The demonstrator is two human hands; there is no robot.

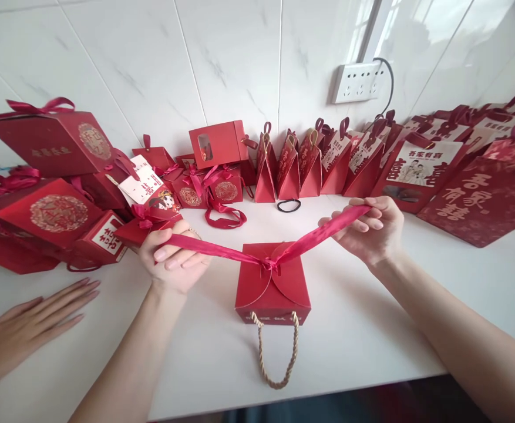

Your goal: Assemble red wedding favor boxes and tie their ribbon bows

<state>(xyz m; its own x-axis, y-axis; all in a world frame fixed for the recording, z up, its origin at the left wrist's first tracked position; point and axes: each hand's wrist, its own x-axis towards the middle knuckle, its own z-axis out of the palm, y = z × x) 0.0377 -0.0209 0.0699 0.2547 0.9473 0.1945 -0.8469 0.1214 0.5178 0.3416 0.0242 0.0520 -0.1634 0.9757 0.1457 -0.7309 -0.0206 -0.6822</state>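
Observation:
In the middle of the table stands a red gift box (251, 292) with rounded overlapping top flaps. A dark pink ribbon (316, 237) is knotted at the centre of its lid, and both tails are stretched out sideways. My left hand (175, 258) pinches the left tail between thumb and fingers. My right hand (372, 229) grips the right tail near its end, a little higher. Down the front of the box hangs a twisted tan rope handle (279, 385), its loop lying on the tabletop.
Another person's hand (41, 323) lies flat at the left. Stacked red boxes (59, 214) fill the left back, and triangular red boxes (288, 167) line the wall. Larger red bags (481, 200) crowd the right. A black hair tie (289, 205) and a power strip (357, 83) are behind.

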